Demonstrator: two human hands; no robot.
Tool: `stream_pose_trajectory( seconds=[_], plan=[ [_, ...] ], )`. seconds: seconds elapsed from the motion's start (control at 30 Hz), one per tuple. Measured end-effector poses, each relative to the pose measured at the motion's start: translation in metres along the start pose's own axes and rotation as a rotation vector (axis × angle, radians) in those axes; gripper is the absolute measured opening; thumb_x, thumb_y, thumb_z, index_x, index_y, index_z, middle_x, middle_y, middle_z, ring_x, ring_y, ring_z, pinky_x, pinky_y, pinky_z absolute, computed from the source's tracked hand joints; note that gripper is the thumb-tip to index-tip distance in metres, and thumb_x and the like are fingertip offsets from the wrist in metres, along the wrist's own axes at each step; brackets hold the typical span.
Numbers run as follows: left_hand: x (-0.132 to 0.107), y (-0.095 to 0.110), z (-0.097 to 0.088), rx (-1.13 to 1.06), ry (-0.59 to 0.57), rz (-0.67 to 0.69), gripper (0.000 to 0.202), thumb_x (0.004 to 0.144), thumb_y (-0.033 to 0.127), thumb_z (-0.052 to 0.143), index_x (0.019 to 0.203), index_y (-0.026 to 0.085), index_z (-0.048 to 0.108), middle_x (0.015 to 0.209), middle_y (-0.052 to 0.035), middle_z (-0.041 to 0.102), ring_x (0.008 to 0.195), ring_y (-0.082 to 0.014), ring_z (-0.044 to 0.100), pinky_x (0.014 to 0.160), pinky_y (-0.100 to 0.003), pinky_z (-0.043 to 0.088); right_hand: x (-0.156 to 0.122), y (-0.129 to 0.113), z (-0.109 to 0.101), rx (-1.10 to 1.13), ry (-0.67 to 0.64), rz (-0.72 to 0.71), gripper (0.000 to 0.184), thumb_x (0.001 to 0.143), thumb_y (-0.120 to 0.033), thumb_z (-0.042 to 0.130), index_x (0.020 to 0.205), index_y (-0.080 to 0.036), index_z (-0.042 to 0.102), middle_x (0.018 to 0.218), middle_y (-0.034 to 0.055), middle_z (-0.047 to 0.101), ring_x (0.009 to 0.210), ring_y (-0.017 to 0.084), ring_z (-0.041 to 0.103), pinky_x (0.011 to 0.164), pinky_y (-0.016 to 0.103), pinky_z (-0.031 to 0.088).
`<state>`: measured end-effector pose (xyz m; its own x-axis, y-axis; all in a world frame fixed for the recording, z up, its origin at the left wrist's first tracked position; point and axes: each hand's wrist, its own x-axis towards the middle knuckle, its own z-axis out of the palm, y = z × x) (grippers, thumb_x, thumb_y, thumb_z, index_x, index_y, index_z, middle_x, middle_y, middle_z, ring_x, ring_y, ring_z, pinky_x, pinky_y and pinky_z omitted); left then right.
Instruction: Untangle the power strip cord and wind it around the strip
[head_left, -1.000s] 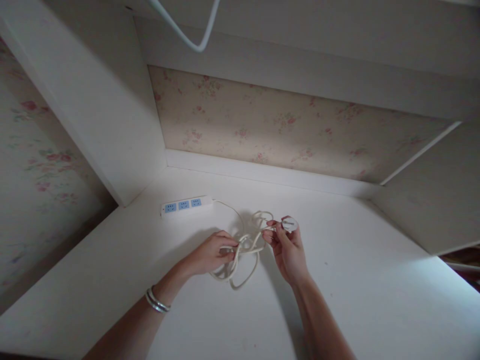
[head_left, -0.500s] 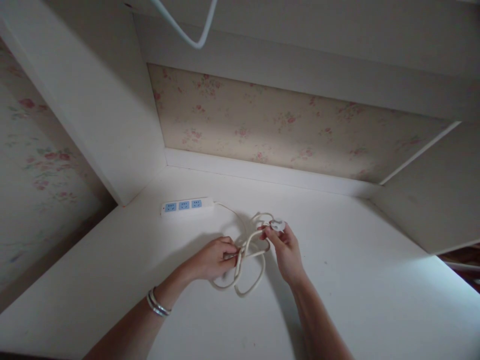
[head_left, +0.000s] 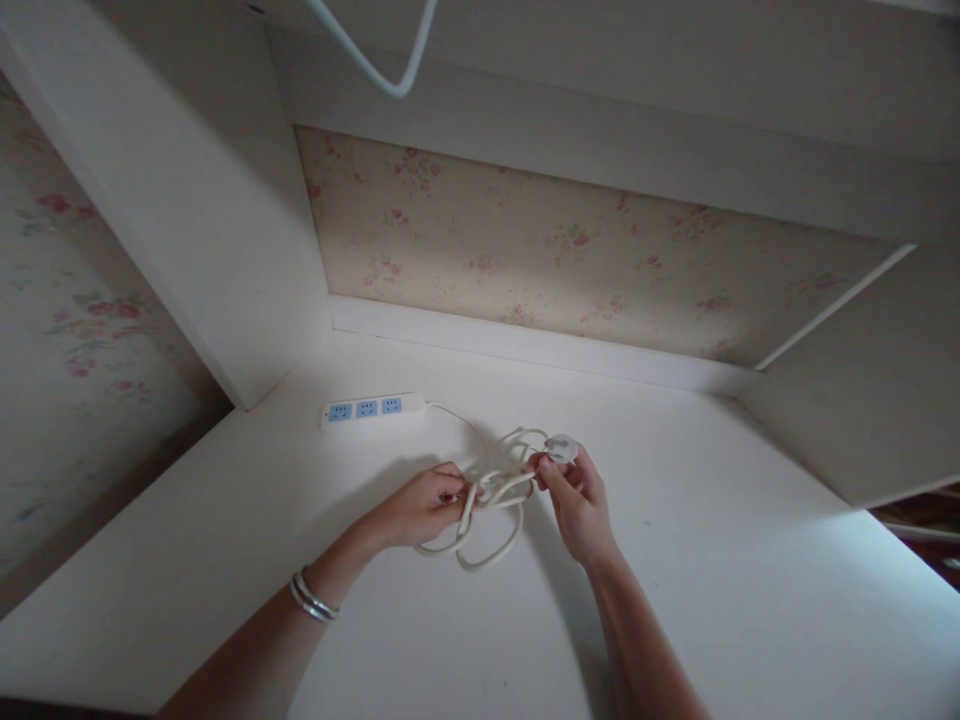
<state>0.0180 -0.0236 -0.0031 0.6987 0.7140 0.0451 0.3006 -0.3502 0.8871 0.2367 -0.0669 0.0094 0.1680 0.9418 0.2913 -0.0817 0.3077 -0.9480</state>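
Note:
A tangled cream power cord (head_left: 491,563) hangs in loops between my two hands. My left hand (head_left: 429,505) is closed on part of the loops, thumb and fingers pinched together. On the other side, my right hand (head_left: 577,497) grips the cord close to its white plug (head_left: 561,448), which sticks up above the fingers. The cord runs back to a white power strip (head_left: 409,404) with three blue socket panels, lying on the white desktop (head_left: 720,560) beyond my left hand. Some strands inside the bundle overlap and cannot be told apart.
White side panels (head_left: 172,200) and a shelf (head_left: 600,120) overhead frame the desktop. Floral wallpaper (head_left: 480,240) covers the wall behind a white ledge (head_left: 525,345). A pale looped cable (head_left: 397,90) dangles from above.
My right hand has shifted slightly right with the plug, and my left hand slightly left. The loops between them have been drawn sideways and hang a little higher.

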Motion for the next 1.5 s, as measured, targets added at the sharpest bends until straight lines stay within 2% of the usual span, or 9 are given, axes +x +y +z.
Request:
stream_pose_trajectory(
  seconds=[0.17, 0.3, 0.47, 0.57, 0.7, 0.8, 1.03, 1.2, 1.5],
  plan=[
    [-0.001, 0.0, -0.005, -0.019, -0.028, 0.011, 0.028, 0.088, 0.038, 0.052, 0.078, 0.018, 0.067, 0.085, -0.0007, 0.051, 0.078, -0.0113, 0.052, 0.066, -0.02, 0.039, -0.002, 0.003, 0.004, -0.037, 0.016, -0.045, 0.017, 0.084, -0.028, 0.064, 0.098, -0.024, 0.056, 0.085, 0.0016, 0.062, 0.074, 0.015, 0.055, 0.065, 0.028, 0.043],
    [-0.001, 0.001, -0.009, -0.019, -0.063, 0.017, 0.024, 0.087, 0.032, 0.051, 0.081, 0.018, 0.068, 0.089, -0.0015, 0.055, 0.083, -0.0127, 0.055, 0.072, -0.021, 0.041, -0.003, 0.011, 0.004, -0.194, 0.027, -0.098, 0.013, 0.084, -0.028, 0.062, 0.096, -0.024, 0.056, 0.09, 0.0024, 0.063, 0.082, 0.017, 0.057, 0.07, 0.029, 0.044],
    [-0.002, 0.001, -0.007, 0.029, -0.052, 0.022, 0.025, 0.088, 0.033, 0.05, 0.079, 0.017, 0.068, 0.088, -0.0018, 0.056, 0.08, -0.0121, 0.055, 0.069, -0.02, 0.042, -0.003, 0.012, 0.0, -0.296, -0.038, -0.106, 0.013, 0.087, -0.027, 0.057, 0.099, -0.025, 0.057, 0.093, 0.0032, 0.063, 0.086, 0.018, 0.058, 0.075, 0.032, 0.045],
    [-0.004, 0.004, -0.002, 0.15, -0.033, 0.061, 0.032, 0.092, 0.035, 0.044, 0.082, 0.018, 0.069, 0.088, -0.0028, 0.059, 0.081, -0.0127, 0.055, 0.072, -0.023, 0.042, -0.005, 0.01, -0.002, -0.34, -0.077, -0.11, 0.014, 0.087, -0.026, 0.056, 0.101, -0.026, 0.056, 0.096, 0.003, 0.065, 0.09, 0.019, 0.059, 0.079, 0.033, 0.044],
    [-0.006, 0.009, 0.002, 0.465, 0.031, 0.134, 0.034, 0.094, 0.034, 0.041, 0.08, 0.023, 0.07, 0.088, -0.0027, 0.064, 0.088, -0.0161, 0.055, 0.085, -0.03, 0.036, -0.006, 0.01, -0.001, -0.337, -0.116, -0.077, 0.019, 0.087, -0.026, 0.056, 0.106, -0.028, 0.055, 0.097, 0.0023, 0.066, 0.093, 0.02, 0.06, 0.085, 0.035, 0.043],
    [-0.005, 0.009, 0.002, 0.554, 0.04, 0.136, 0.037, 0.094, 0.037, 0.042, 0.073, 0.023, 0.07, 0.087, -0.0018, 0.065, 0.086, -0.0157, 0.056, 0.084, -0.03, 0.035, -0.007, 0.012, 0.002, -0.29, -0.153, -0.04, 0.02, 0.087, -0.028, 0.057, 0.107, -0.028, 0.055, 0.098, 0.003, 0.067, 0.094, 0.02, 0.061, 0.086, 0.035, 0.044],
    [-0.004, 0.0, 0.002, 0.545, 0.064, 0.13, 0.039, 0.093, 0.041, 0.043, 0.072, 0.023, 0.071, 0.084, -0.0007, 0.066, 0.08, -0.0141, 0.057, 0.081, -0.028, 0.036, -0.008, 0.009, 0.004, -0.286, -0.222, 0.028, 0.019, 0.087, -0.029, 0.056, 0.106, -0.027, 0.053, 0.098, 0.0038, 0.068, 0.092, 0.02, 0.063, 0.082, 0.034, 0.046],
    [-0.004, 0.004, 0.0, 0.481, 0.057, 0.14, 0.043, 0.093, 0.042, 0.043, 0.065, 0.021, 0.068, 0.077, -0.0003, 0.064, 0.074, -0.0127, 0.056, 0.074, -0.026, 0.037, -0.009, 0.006, 0.006, -0.319, -0.24, 0.078, 0.016, 0.087, -0.031, 0.056, 0.102, -0.026, 0.054, 0.097, 0.0027, 0.068, 0.093, 0.021, 0.064, 0.08, 0.033, 0.047],
    [-0.001, 0.004, -0.006, 0.373, -0.007, 0.114, 0.042, 0.094, 0.038, 0.042, 0.066, 0.019, 0.067, 0.069, 0.0003, 0.06, 0.069, -0.0116, 0.054, 0.07, -0.023, 0.037, -0.009, 0.001, 0.011, -0.406, -0.237, 0.049, 0.017, 0.084, -0.032, 0.059, 0.099, -0.024, 0.062, 0.092, 0.0021, 0.068, 0.085, 0.019, 0.062, 0.073, 0.03, 0.047]
  ],
)
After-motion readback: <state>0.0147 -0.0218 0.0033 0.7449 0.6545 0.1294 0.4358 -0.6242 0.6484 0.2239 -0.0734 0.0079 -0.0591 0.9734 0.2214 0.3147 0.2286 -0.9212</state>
